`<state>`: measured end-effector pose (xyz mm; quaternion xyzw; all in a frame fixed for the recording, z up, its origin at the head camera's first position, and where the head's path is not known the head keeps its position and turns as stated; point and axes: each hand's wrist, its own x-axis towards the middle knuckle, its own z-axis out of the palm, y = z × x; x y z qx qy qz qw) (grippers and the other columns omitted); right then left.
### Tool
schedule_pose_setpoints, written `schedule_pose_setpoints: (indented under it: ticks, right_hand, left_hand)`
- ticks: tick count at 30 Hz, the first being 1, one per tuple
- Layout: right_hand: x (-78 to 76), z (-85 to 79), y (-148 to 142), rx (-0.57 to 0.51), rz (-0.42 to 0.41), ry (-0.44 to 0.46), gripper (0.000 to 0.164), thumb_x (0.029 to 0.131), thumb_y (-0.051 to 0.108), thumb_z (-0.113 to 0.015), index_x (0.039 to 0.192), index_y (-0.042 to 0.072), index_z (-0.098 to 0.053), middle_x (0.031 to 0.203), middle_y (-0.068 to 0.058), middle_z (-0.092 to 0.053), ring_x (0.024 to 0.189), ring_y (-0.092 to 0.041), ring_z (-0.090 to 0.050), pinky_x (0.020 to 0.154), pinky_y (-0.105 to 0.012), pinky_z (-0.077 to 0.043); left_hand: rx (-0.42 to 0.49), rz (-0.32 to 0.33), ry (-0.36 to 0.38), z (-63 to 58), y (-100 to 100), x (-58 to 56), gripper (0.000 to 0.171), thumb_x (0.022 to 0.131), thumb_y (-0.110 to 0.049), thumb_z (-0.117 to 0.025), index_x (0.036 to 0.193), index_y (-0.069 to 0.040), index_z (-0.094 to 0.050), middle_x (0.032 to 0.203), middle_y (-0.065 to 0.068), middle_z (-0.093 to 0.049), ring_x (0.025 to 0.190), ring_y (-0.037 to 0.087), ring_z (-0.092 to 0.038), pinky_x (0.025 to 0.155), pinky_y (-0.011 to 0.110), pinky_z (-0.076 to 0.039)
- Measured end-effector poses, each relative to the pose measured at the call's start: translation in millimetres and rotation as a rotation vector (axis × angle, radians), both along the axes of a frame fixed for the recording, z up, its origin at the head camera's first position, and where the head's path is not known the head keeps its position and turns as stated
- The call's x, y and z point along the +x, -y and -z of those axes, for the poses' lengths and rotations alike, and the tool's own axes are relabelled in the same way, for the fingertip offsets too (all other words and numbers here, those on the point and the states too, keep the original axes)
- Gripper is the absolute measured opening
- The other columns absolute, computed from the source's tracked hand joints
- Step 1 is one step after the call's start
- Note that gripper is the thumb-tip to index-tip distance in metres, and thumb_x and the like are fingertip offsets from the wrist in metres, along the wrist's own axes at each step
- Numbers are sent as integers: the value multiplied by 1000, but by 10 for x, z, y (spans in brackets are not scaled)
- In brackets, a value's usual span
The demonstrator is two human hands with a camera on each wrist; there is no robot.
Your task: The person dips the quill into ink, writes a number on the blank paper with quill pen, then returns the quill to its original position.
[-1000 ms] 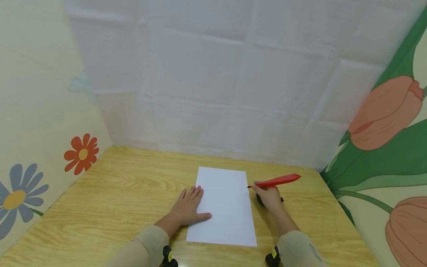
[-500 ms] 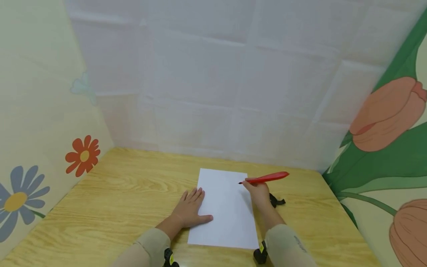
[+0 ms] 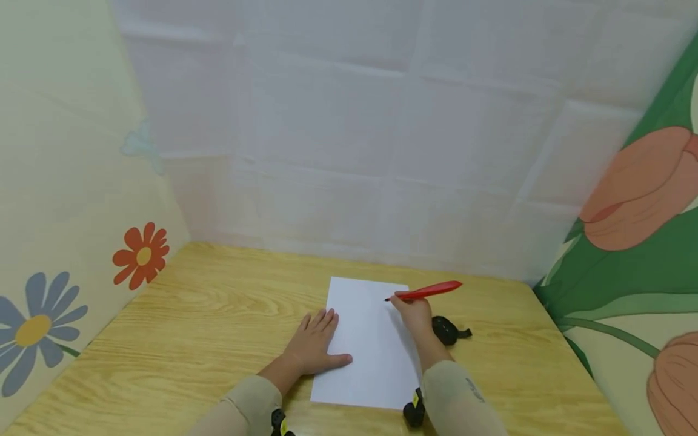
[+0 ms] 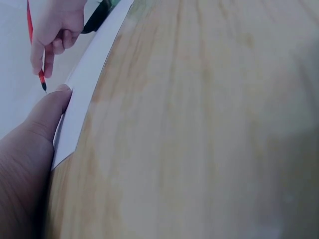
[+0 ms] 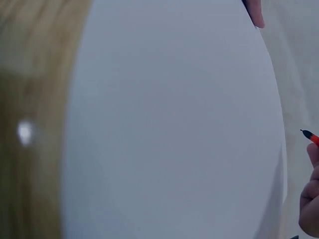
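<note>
Pen (image 3: 429,291), pinched in right hand (image 3: 416,316), seems poised over paper (image 3: 376,351), contact unclear; any stroke would need straight-fingered left hand (image 3: 313,349) bracing paper's left edge.

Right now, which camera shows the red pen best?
The head view: the pen shows end to end, partly covered by the right hand. The left wrist view shows the black tip but crops the back end; the right wrist view, only the tip and some red.
</note>
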<state>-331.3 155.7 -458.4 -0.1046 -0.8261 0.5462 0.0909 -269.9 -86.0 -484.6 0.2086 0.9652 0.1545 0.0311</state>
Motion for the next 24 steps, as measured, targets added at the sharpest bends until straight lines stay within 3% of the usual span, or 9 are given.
schedule_pose_setpoints:
  ticks: [3,9,16,24]
  right_hand:
    - [-10,18,12,-6,-6,2,29,88,18,-70,109,-1,-73,106,-20,-72,76,-16,-59,67,-25,-50]
    - [-33,55,37,-21,4,5,27,89,16,-70,108,-2,-73,111,-22,-71,92,-25,-65,85,-38,-57]
    - [-45,93,45,-16,12,-11,27,87,15,-70,107,-4,-72,107,-23,-71,86,-22,-65,81,-35,-57]
    - [-51,111,50,-23,1,11,28,89,15,-69,108,-4,-72,109,-23,-71,91,-25,-67,87,-40,-57]
  left_hand:
    - [3,-1,3,5,-4,-1,102,84,-72,-54,153,-2,-29,162,14,-24,152,32,-18,122,55,-12]
    - [0,-1,3,3,-9,0,102,84,-72,-54,153,-1,-29,162,14,-23,152,31,-18,123,55,-11]
    - [-4,1,4,-6,-5,4,101,84,-72,-54,153,-2,-29,162,14,-24,152,31,-19,123,54,-12]
    - [-2,-1,6,-11,-9,6,102,84,-72,-54,153,-1,-29,163,14,-23,152,31,-18,123,54,-11]
